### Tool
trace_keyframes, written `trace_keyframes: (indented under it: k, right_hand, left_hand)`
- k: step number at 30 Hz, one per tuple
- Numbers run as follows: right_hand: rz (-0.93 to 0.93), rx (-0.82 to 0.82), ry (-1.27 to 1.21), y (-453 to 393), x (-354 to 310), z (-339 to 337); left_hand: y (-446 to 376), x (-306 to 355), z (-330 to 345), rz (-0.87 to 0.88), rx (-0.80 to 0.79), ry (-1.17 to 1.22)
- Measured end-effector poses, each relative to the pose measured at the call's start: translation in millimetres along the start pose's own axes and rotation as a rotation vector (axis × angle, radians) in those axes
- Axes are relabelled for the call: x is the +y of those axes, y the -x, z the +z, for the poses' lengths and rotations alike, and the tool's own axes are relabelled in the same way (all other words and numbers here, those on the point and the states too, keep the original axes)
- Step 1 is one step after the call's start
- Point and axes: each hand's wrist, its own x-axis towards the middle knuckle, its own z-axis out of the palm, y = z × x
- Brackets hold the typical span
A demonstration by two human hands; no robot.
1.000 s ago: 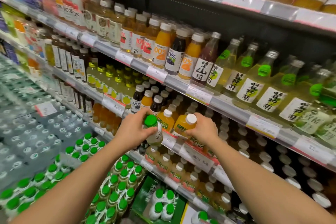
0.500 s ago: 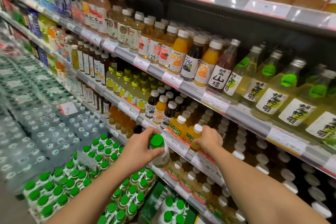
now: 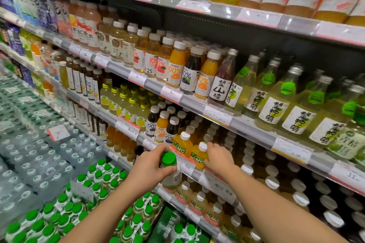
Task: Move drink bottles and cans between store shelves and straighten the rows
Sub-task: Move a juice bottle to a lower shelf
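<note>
Gripping: the left hand (image 3: 150, 169) has thumb and fingers curled round the neck of a small clear plastic bottle with a green screw cap (image 3: 171, 172), held upright in front of the shelf edge, off any shelf.
Touching: the right hand (image 3: 219, 159) has its fingers curled over a small orange juice bottle with a white cap (image 3: 199, 155) at the front of the third shelf; the far fingertips are hidden behind the bottle, so how firmly it grasps cannot be told.
Hidden: the green-capped bottle's label is mostly covered by the left palm; only a sliver of print shows.
Cut off: both forearms leave the bottom edge; the top-shelf bottles are cropped at the neck.
Hard to read: the white price tags along the grey shelf rail (image 3: 262, 134) are blurred.
Neighbour: a second orange juice bottle with a white cap (image 3: 182, 143) stands just beside the touched one, to its left.
Shelf above: tall pale-green glass bottles with silver caps (image 3: 274, 98) stand in rows, filled with yellowish liquid.
Floor stack: shrink-wrapped packs of green-capped bottles (image 3: 98, 181) sit below left, beside packs of clear water bottles (image 3: 29, 144).
</note>
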Motion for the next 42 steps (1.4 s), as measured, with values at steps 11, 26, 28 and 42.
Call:
trace_keyframes:
  k: [11, 26, 28, 42]
  right_hand:
    - [-0.096, 0.001, -0.896, 136, 16, -53]
    - [0.292, 0.323, -0.978, 254, 86, -75]
    - [0.31, 0.365, -0.954, 267, 100, -83]
    - [0.411, 0.57, -0.841, 334, 200, -142]
  left_hand:
    - [-22, 61, 14, 0.117, -0.034, -0.053]
    - [4, 229, 65, 0.528, -0.502, 0.091]
    - [8, 251, 71, 0.576, -0.513, 0.08]
    - [-34, 386, 58, 1.057, 0.016, -0.221]
